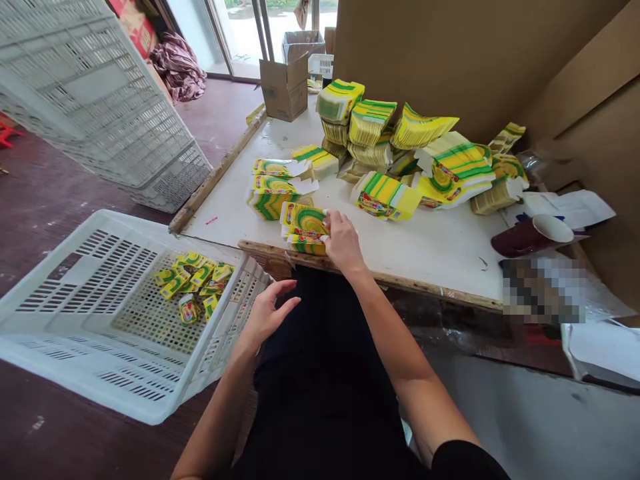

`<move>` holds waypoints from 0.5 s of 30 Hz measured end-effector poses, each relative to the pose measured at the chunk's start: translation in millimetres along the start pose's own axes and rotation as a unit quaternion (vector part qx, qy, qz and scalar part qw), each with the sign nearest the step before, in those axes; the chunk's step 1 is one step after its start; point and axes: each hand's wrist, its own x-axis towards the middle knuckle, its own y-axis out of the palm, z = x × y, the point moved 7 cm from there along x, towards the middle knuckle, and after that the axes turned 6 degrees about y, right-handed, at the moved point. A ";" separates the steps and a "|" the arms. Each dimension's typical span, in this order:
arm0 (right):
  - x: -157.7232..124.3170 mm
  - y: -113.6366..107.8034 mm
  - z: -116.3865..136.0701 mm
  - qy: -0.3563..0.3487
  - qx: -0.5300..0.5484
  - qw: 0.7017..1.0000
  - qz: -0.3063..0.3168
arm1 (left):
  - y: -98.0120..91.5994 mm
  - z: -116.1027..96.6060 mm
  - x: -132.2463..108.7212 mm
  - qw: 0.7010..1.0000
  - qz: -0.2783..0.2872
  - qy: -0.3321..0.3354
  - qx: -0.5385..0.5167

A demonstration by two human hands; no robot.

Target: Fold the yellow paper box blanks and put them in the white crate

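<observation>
My right hand pinches the right edge of a small yellow and green printed carton at the table's front edge. Another carton or more of the same print lies just below it, partly covered. Over the gap between the table and the crate, my left hand hangs with thumb and fingers apart and nothing in it. Behind the right hand stands a short stack of similar flat cartons. A loose bundle of cartons lies to its right.
A white plastic crate on the left holds several folded yellow boxes. Tall piles of flat cartons fill the table's back. A dark red cup lies tipped at the right. Stacked white crates and a cardboard box stand further off.
</observation>
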 end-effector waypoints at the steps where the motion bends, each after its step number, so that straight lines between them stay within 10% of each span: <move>1: -3.5 -3.2 1.4 -0.004 0.036 0.999 -0.007 | 3.7 0.8 0.2 1.000 0.003 -0.008 -0.024; 5: -37.3 -1.5 13.0 -0.023 0.233 0.972 0.034 | 12.9 -8.9 7.5 0.977 -0.045 -0.003 -0.207; 9: -93.7 26.8 38.7 -0.030 0.402 0.896 0.188 | 1.3 -25.7 16.3 0.877 -0.212 0.031 -0.430; 15: -128.4 49.2 48.2 0.036 0.510 0.826 0.239 | -6.8 -32.8 18.1 0.818 -0.315 0.038 -0.480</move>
